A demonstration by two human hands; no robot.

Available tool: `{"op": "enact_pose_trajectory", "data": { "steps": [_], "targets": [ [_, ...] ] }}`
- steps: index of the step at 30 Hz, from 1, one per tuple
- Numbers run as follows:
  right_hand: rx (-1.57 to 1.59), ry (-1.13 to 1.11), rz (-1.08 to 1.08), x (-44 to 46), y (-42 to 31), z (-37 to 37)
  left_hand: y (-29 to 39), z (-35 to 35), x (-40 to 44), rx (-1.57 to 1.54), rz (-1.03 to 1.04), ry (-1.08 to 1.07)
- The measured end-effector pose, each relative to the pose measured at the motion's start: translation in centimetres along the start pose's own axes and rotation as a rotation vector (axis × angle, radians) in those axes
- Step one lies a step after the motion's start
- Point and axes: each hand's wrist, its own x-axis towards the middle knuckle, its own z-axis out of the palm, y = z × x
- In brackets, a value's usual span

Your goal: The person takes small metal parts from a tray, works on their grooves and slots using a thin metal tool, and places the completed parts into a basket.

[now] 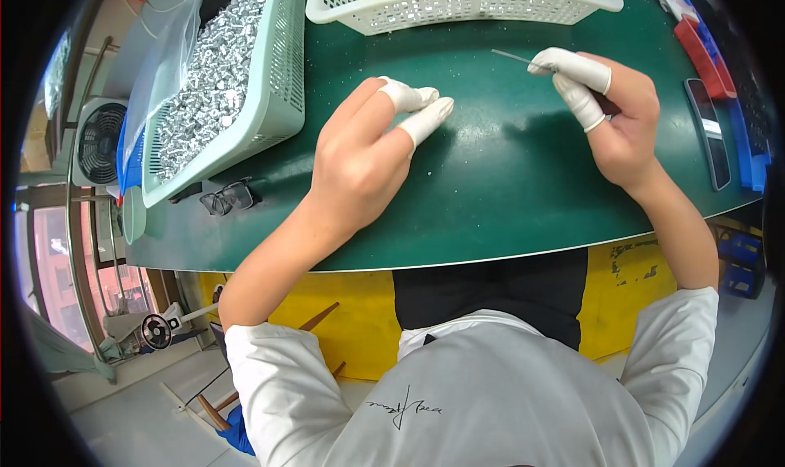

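My left hand (360, 152) is over the green table, its thumb and forefinger in white finger cots and brought together in a pinch. Whatever lies between those fingertips, if anything, is too small or hidden to make out. To the right, my right hand (617, 111) also wears white finger cots on thumb and forefinger. It grips a thin metal rod (510, 56), whose free end points left toward the table's middle. The hands are apart. A pale green basket (282, 83) heaped with small silvery metal parts (217, 83) stands left of my left hand.
Beyond my hands, a white basket (466, 7) holds more metal parts. Black-framed glasses (231, 196) lie near the table's left front edge. On the right are a phone (708, 136), a red bin (705, 58) and blue trays. The green table (482, 197) carries tiny specks.
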Motion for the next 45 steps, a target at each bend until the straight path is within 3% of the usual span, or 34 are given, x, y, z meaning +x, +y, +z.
{"op": "enact_pose_trajectory", "data": {
  "steps": [4,9,12,17,35,40,45],
  "targets": [
    [-0.022,-0.026,0.034,-0.1,-0.3,-0.1,0.3,0.4,0.0,-0.201,-0.243,-0.115],
    [-0.058,-0.135,0.020,0.0,-1.1,-0.1,0.5,0.4,0.1,-0.706,-0.628,0.029],
    [-0.076,-0.162,-0.048,0.0,-1.1,0.5,1.5,0.2,0.1,-0.776,-0.608,0.067],
    [-0.198,-0.158,-0.107,-0.2,-1.7,0.7,0.6,0.5,-0.3,-0.510,-0.242,0.104],
    [-0.330,-0.210,-0.210,-0.9,-2.5,1.0,0.2,0.6,-0.3,-0.396,-0.171,0.098],
    [-0.365,-0.207,-0.205,-1.0,-2.6,1.1,-0.1,0.6,-0.2,-0.171,-0.022,0.084],
    [-0.413,-0.212,-0.188,-1.0,-2.8,1.3,0.2,0.9,-0.1,-0.098,-0.002,0.096]
  ]
}}
